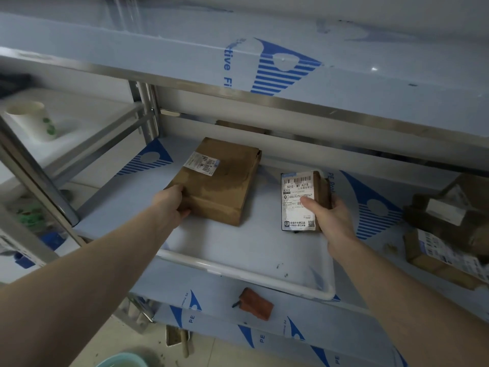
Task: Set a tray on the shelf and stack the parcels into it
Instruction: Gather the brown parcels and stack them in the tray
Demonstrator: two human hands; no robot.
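Brown cardboard filled the centre of the frame as I worked both hands into the white tray [246, 274], which sat on the film-wrapped steel shelf [127, 207] with its near rim at the shelf's front edge. My left hand [172, 202] gripped the near-left corner of the large parcel [219, 181], fingers curled under the edge, apparently to seat it flat against the tray's back left. My right hand [328, 215] held the small labelled parcel [301, 200] tilted up right of centre, thumb pressed on its label, seemingly lifted clear of the tray floor so I could judge a spot beside or on top of the first. More parcels [447, 223] waited at the right edge of the frame, outside the tray, so by my reckoning the stacking was only beginning.
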